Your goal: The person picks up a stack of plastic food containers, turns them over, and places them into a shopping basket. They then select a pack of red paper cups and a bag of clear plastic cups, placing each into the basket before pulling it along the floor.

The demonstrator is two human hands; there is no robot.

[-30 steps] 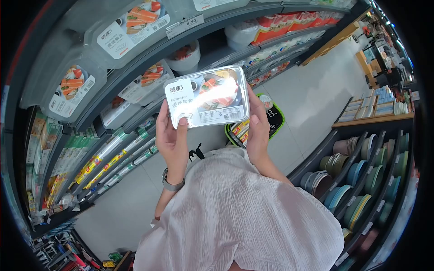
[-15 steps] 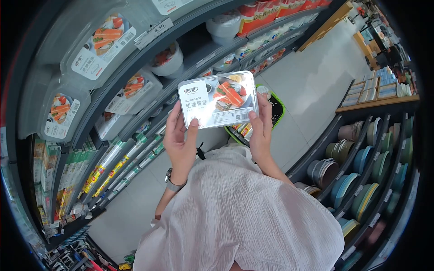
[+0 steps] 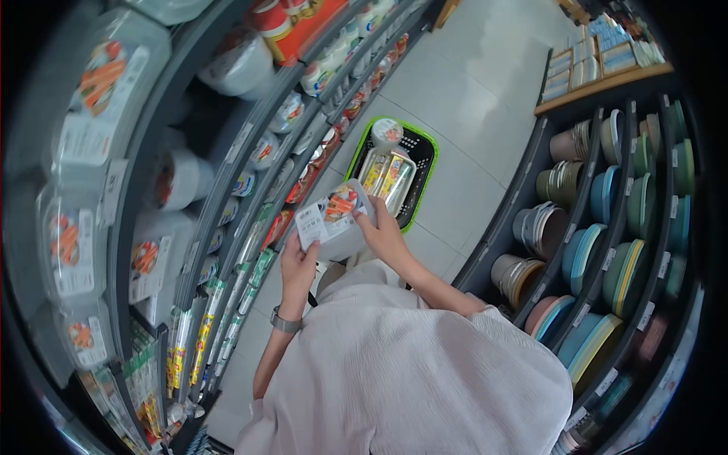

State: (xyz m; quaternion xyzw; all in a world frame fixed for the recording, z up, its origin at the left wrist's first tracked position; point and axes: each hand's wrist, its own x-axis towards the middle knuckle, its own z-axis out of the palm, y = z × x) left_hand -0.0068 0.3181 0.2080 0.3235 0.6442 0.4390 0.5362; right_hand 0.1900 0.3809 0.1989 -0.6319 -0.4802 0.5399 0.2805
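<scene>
Between my two hands is a pack of plastic food containers [image 3: 339, 241], its label with a picture of orange food facing up and tilted. My left hand [image 3: 300, 265] grips its lower left corner, thumb on top. My right hand [image 3: 381, 230] closes on its right edge. Just beyond the pack, a black shopping basket with a green rim [image 3: 433, 152] stands on the floor. Inside it lie a round lidded tub [image 3: 387, 132] and yellow-green boxes [image 3: 393, 179] in a clear tray; the pack stands in front of the basket's near left part.
Left shelves hold more container packs [image 3: 97, 91], white tubs [image 3: 182, 180] and long wrap boxes [image 3: 203, 341]. On the right, shelves carry stacked bowls [image 3: 541, 227] and plates [image 3: 582, 254]. The tiled floor [image 3: 470, 98] runs between them.
The pack has come down and left, turning from facing me squarely to a slant, still in both hands. My view has swung, and the basket shows much more fully.
</scene>
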